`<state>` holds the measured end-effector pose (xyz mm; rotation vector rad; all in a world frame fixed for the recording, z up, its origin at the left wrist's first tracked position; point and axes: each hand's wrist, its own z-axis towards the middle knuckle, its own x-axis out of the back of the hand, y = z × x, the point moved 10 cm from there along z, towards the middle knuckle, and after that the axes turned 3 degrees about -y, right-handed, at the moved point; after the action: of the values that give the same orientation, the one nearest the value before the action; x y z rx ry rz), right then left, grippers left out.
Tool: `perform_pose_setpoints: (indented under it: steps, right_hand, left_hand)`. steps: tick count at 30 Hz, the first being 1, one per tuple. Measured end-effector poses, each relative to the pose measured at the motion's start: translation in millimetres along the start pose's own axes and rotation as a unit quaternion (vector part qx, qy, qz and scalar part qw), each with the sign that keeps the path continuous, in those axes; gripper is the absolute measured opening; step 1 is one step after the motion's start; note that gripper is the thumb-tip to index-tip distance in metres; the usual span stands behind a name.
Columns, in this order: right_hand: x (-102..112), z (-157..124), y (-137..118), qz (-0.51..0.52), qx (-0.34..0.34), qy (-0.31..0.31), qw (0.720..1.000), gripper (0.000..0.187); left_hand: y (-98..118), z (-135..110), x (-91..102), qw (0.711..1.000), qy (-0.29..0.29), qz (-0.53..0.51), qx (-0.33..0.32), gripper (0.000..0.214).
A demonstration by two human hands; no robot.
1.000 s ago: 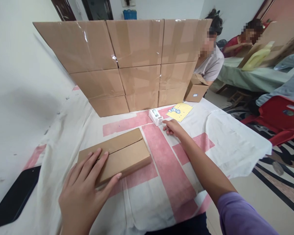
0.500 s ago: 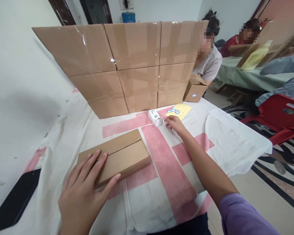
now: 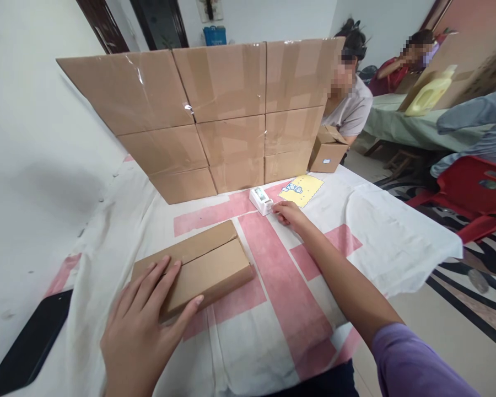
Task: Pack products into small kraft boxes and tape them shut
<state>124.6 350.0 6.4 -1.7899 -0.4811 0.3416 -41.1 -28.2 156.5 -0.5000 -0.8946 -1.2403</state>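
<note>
A flat brown cardboard box lies in front of me on the cloth, its lid seam running lengthwise. My left hand is laid over its left end, fingers spread on the top and thumb along the near edge. Beyond the box stands a small white holder with a printed greenish top. At its right end is my right hand, thumb and forefinger pinched together; what is between them is too small to make out. A yellow card with a blue drawing lies just behind that hand.
A wall of taped cardboard boxes closes off the table's far side. At its right end stands a smaller carton, near a person. A black phone lies at the left; a red chair stands right of the tablecloth.
My right hand has moved slightly left to the white holder's end, and its fingers have closed into a pinch. My left hand stays on the cardboard box.
</note>
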Motion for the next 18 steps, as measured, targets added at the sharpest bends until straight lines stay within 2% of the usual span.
perform_pose_setpoints:
  steps: [6, 13, 18]
  right_hand:
    - [-4.0, 4.7, -0.3, 0.036, 0.008, -0.01, 0.999, 0.022]
    - [-13.5, 7.9, -11.2, 0.062, 0.077, 0.009, 0.995, 0.018]
    - [-12.5, 7.9, -14.1, 0.085, 0.095, 0.012, 0.992, 0.016]
  left_hand:
    - [0.2, 0.3, -0.5, 1.0, 0.007, -0.01, -0.004, 0.063]
    - [-0.8, -0.9, -2.5, 1.0, 0.003, 0.001, 0.0, 0.063]
    - [-1.7, -1.9, -1.1, 1.0, 0.008, 0.005, 0.006, 0.062]
